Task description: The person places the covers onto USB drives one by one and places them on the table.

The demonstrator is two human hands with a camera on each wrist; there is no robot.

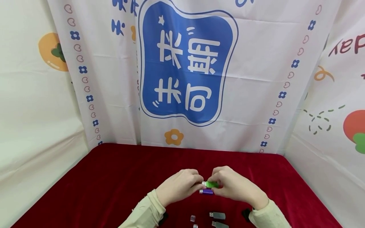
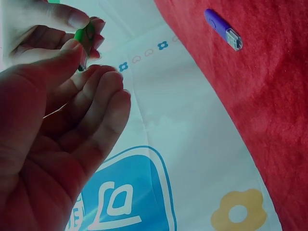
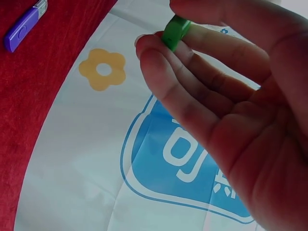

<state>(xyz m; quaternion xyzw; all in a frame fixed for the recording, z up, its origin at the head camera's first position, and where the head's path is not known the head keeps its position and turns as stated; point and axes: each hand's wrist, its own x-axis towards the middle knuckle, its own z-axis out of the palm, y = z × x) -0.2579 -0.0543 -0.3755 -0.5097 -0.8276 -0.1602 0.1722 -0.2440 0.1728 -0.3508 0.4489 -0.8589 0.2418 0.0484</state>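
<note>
Between both hands, above the table, is a green USB stick (image 1: 212,184) with a pale connector end. My right hand (image 1: 236,187) pinches its green body between thumb and fingers. At the connector end, my left hand (image 1: 181,186) holds the tip with thumb and fingertips. The left wrist view shows the green stick (image 2: 85,38) reaching from one hand to the other, its clear end by the left thumb. Only the green body (image 3: 176,32) shows in the right wrist view. Just below the hands lies a purple USB stick (image 1: 207,191) with a clear cap over its plug.
Two grey USB sticks (image 1: 218,216) with bare plugs lie near the front edge. To their left are two small clear caps (image 1: 193,218). Dark red cloth (image 1: 128,177) covers the table, and printed white curtains (image 1: 256,95) hang behind and at both sides.
</note>
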